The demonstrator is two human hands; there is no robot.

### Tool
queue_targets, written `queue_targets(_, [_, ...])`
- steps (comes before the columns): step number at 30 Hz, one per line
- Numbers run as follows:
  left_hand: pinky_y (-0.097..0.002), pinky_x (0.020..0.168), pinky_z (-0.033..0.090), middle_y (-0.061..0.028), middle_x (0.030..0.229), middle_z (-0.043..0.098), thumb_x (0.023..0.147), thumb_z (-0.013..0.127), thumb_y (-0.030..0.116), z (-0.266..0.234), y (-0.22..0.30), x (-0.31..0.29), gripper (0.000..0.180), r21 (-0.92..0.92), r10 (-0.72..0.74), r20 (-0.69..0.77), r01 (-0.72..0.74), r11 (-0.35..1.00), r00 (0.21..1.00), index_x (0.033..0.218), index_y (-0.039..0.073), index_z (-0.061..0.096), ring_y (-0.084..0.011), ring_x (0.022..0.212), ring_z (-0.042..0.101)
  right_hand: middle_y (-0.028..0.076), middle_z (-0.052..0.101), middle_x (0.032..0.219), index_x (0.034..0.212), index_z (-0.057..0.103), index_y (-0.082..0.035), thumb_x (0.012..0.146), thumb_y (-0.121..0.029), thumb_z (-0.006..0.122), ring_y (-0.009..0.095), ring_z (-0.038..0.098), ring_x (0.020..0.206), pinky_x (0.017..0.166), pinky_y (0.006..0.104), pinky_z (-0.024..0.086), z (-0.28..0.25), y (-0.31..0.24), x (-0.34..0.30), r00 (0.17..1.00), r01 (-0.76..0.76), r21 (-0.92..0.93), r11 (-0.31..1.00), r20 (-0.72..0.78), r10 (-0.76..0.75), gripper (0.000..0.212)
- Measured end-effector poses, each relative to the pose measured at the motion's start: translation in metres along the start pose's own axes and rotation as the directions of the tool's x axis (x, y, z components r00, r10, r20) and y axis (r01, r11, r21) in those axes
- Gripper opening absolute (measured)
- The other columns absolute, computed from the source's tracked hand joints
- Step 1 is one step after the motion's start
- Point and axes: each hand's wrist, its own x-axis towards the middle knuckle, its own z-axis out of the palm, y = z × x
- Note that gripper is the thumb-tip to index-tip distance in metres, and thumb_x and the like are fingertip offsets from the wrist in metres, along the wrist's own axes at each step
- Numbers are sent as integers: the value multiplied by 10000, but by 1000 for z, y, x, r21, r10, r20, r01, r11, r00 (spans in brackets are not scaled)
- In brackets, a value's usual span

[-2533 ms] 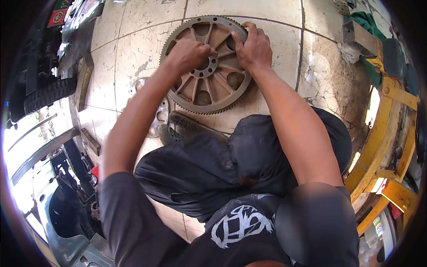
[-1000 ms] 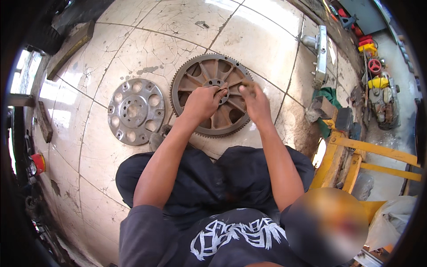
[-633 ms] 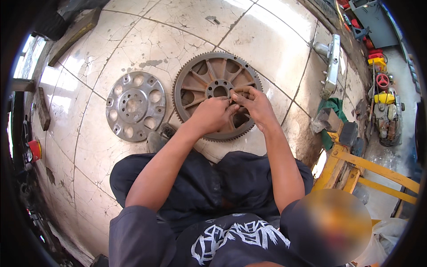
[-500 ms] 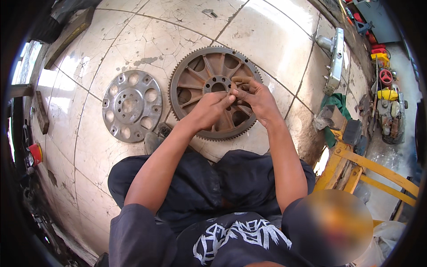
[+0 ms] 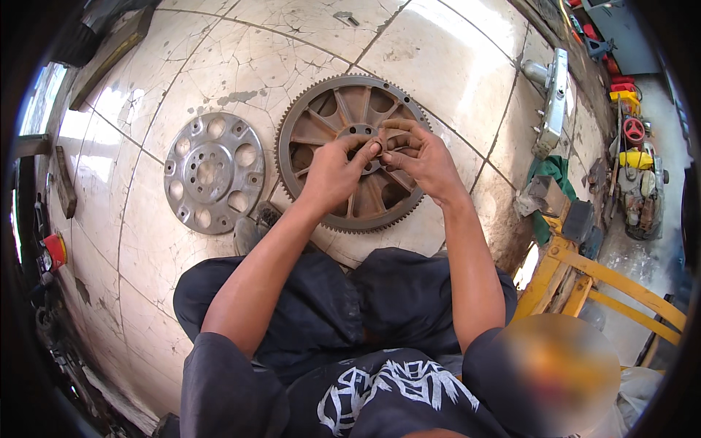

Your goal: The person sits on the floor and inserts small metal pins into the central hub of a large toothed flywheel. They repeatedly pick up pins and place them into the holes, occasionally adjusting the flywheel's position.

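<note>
Rust-brown, spoked, tooth-rimmed metal flywheel [image 5: 363, 191] lies flat on cracked cream floor tiles [image 5: 431, 66], beside a round silver perforated plate [image 5: 226, 177]. Above the flywheel's hub, left hand [image 5: 334, 174] and right hand [image 5: 429, 165] curl fingertips together; whether they grasp anything, I cannot tell.

The hands [image 5: 422, 162] cover part of the hub [image 5: 358, 130] of the toothed wheel [image 5: 343, 109]; whatever they pinch (if anything) is too small to tell. The left forearm [image 5: 264, 264] hides part of a shoe [image 5: 249, 236]. A round blurred patch [image 5: 560, 376] partly covers a pale plastic bag [image 5: 641, 387].
</note>
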Motion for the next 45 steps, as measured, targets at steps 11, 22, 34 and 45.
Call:
queue_targets(11, [-365,764,576,-200,895,781,938,705,247,-6,4,2,307,42,-55,-232,66,997,971,1107,5,791,-264,800,775,115,740,1184,1318,647,14,980,-23,685,169,724,1048,932,312,582,0,22,11,993,33,12,999,-116,-31,342])
queue_targets(22, [-340,793,585,-144,933,808,967,683,185,-6,0,1,261,-51,-84,-187,76,996,979,1128,14,794,-199,834,775,121,780,1088,1278,697,-14,946,-159,802,168,762,914,806,301,628,10,13,8,957,117,-246,962,-230,-175,377])
queue_targets(34, [-362,820,577,-152,987,774,868,777,82,-11,1,2,271,272,399,-137,-353,895,907,1138,66,801,-290,913,753,128,754,1064,1275,670,30,1042,-87,656,170,744,873,774,316,648,5,2,5,962,-33,33,999,-272,41,261])
queue_targets(45, [-366,722,576,-167,889,786,911,793,218,-14,4,5,251,175,99,-331,-43,984,938,1095,46,808,-290,747,763,187,745,1125,1244,690,-22,939,-137,761,306,765,982,830,391,588,24,11,4,789,178,-657,733,-350,-505,333])
